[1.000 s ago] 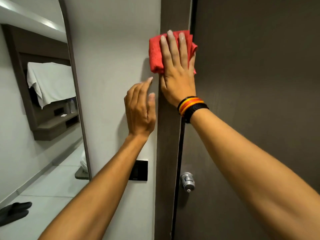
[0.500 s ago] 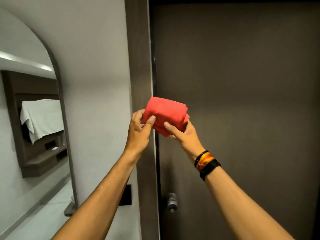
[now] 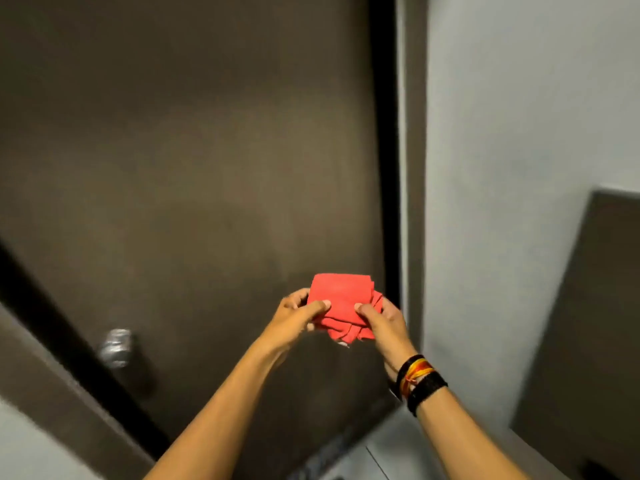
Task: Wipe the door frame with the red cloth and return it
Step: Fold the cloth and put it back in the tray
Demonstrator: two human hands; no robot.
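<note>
- Nearest are two bare forearms reaching up and forward; the right wrist wears a stack of bands, black with orange and yellow.
- The left hand and the right hand meet in front of the chest, each pinching one side of the red cloth. The fingers are closed on it, thumbs pressed on the near face and the other fingers tucked behind.
- The cloth is folded into a thick pad, neat along the top and bunched and loose at the bottom. It is held in the air, touching neither door nor frame.
- By my reading, this is a pause to refold or turn the cloth to a fresh face, not a wiping stroke. How much frame is already clean cannot be told from here. Taking the cloth back is clearly not yet done, and no place to return it to is in view.
- Behind the hands stands the dark brown door, with a blurred metal knob low on the left.
- Just right of the cloth runs the door frame, a narrow upright strip between the door's dark edge and the pale wall.
- Nothing stands between the hands and that strip. A dark panel sits on the wall further right, well clear of the frame.
</note>
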